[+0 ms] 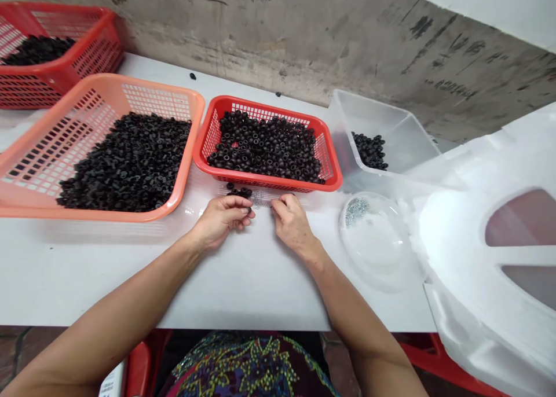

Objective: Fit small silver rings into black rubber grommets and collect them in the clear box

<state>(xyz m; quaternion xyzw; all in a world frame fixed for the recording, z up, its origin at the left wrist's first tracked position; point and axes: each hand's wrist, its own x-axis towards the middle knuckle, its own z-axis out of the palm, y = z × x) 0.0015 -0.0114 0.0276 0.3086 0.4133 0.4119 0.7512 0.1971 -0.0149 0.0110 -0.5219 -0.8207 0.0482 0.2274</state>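
My left hand [221, 219] is closed in a pinch, with a small black round part [249, 210] at its fingertips. A short gap to the right, my right hand [292, 222] has thumb and forefinger pressed together; whatever is between them is too small to make out. Several black ring-shaped parts [240, 192] lie on the table just beyond the left fingers. Beside them, between the two hands, is a scatter of tiny shiny pieces [261, 200]. Directly behind stands a red basket [269, 180] holding many black rings [264, 145].
An orange basket [108, 214] of small black pieces stands left, with another red basket [93, 44] behind it. Rightward are a clear bin [391, 116] with black parts, a clear round dish [376, 243] with tiny silvery pieces, and a large white plastic object [456, 212]. A concrete wall [304, 38] closes the back.
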